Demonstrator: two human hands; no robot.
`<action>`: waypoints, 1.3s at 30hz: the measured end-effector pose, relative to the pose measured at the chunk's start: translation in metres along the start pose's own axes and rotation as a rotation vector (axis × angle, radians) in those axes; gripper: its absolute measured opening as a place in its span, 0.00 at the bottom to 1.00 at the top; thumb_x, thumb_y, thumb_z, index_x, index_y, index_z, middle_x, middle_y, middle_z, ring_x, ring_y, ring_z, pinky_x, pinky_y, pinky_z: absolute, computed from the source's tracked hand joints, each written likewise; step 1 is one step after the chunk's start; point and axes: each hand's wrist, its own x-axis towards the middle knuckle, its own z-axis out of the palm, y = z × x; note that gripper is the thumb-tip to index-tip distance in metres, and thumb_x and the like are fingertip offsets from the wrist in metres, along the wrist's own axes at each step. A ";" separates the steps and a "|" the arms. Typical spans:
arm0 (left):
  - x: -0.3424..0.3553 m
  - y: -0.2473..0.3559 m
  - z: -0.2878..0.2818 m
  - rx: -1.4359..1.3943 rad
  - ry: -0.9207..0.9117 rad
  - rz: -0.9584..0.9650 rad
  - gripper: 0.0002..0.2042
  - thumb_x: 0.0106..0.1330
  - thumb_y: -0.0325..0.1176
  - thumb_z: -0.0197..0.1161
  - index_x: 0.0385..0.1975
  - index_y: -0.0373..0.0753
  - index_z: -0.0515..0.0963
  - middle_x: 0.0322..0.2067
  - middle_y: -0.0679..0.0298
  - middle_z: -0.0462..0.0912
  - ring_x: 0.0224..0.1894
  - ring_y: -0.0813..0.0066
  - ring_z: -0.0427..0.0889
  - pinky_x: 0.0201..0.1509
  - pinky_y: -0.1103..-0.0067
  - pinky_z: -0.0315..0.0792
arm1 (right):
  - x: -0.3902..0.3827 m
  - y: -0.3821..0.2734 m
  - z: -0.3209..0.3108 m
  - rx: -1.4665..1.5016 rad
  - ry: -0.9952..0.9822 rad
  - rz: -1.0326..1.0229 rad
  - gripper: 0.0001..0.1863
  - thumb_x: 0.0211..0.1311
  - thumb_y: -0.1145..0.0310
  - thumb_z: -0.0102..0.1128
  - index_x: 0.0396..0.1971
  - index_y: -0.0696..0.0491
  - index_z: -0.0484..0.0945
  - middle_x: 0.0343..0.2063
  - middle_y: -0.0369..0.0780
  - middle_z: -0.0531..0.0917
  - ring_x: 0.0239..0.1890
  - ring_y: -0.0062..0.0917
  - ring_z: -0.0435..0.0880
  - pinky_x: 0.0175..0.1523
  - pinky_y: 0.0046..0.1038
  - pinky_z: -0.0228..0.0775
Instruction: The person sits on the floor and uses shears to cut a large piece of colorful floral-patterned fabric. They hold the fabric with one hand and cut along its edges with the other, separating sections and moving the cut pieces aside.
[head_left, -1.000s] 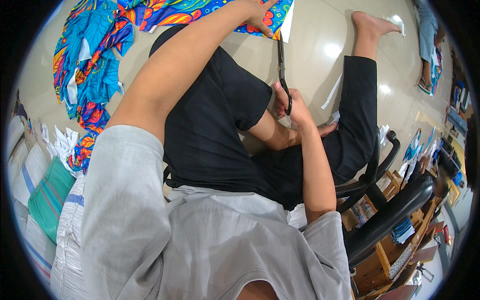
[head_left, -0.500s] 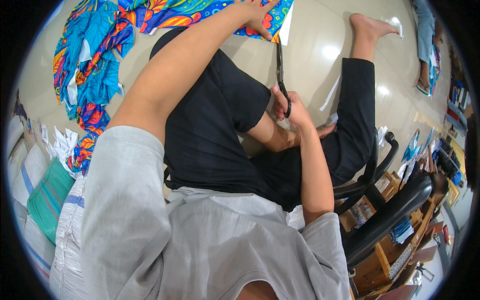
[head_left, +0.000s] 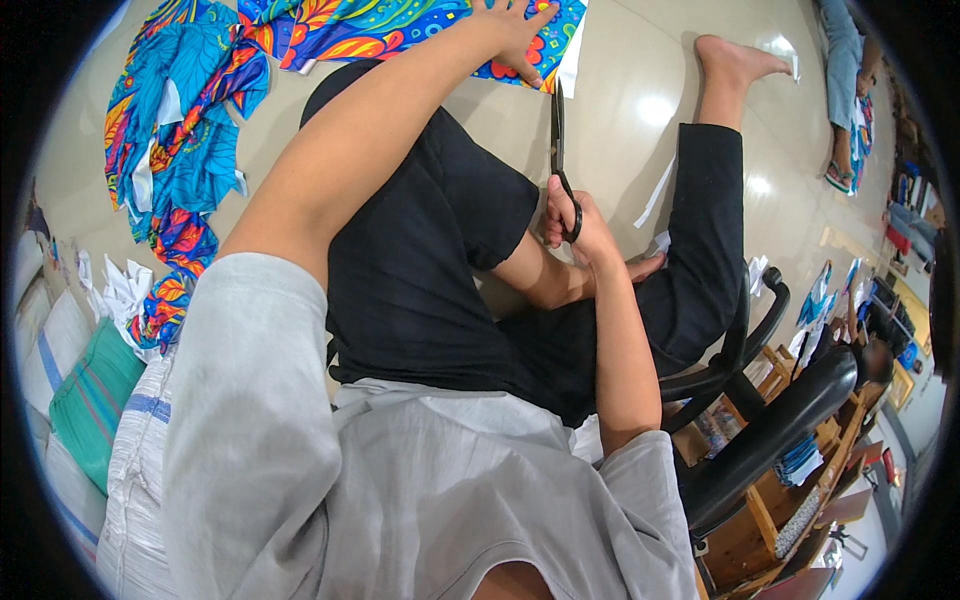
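Note:
My left hand (head_left: 513, 38) lies with fingers spread on a brightly patterned fabric piece (head_left: 370, 25) on the floor, near its right-hand corner. My right hand (head_left: 588, 228) grips black-handled scissors (head_left: 558, 145), a thumb at the handle. The blades point away from me, their tips at the fabric's near right corner, beside a white edge strip (head_left: 570, 68). Whether the blades are parted is hard to tell.
Crumpled patterned fabric (head_left: 185, 120) lies at the left, above white scraps (head_left: 128, 285) and stacked sacks (head_left: 95, 400). A thin white strip (head_left: 655, 192) rests on the floor near my right leg. A black chair arm (head_left: 790, 430) stands at the right. Another person's leg (head_left: 842, 80) shows at the far right.
The view has shifted slightly. The scissors stand a little more upright, tips still at the fabric's corner. My left hand stays spread in the same place on the fabric.

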 end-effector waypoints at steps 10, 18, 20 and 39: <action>-0.010 0.038 0.010 -0.032 0.082 0.196 0.16 0.53 0.45 0.69 0.35 0.39 0.82 0.32 0.60 0.85 0.38 0.61 0.84 0.45 0.60 0.73 | -0.009 -0.004 0.005 0.170 -0.085 0.054 0.36 0.56 0.28 0.50 0.17 0.52 0.67 0.12 0.36 0.68 0.14 0.24 0.70 0.22 0.25 0.64; 0.000 0.026 0.017 -0.406 0.078 0.326 0.09 0.56 0.36 0.60 0.29 0.38 0.80 0.28 0.58 0.82 0.34 0.58 0.81 0.38 0.66 0.73 | -0.005 -0.015 0.028 0.213 0.038 0.028 0.35 0.57 0.29 0.50 0.15 0.49 0.62 0.12 0.33 0.63 0.14 0.22 0.65 0.22 0.24 0.60; 0.002 0.024 0.017 -0.444 0.073 0.351 0.09 0.57 0.36 0.59 0.29 0.37 0.79 0.27 0.57 0.81 0.33 0.58 0.81 0.38 0.66 0.73 | 0.000 -0.018 0.031 0.229 0.066 0.014 0.35 0.57 0.29 0.51 0.15 0.50 0.63 0.12 0.34 0.64 0.14 0.23 0.66 0.21 0.25 0.60; 0.009 0.024 0.019 -0.498 0.080 0.331 0.08 0.57 0.31 0.57 0.32 0.36 0.80 0.29 0.56 0.83 0.35 0.59 0.83 0.40 0.67 0.74 | 0.017 -0.032 0.042 0.214 0.209 -0.029 0.34 0.57 0.34 0.57 0.15 0.52 0.66 0.12 0.34 0.66 0.14 0.23 0.66 0.20 0.26 0.61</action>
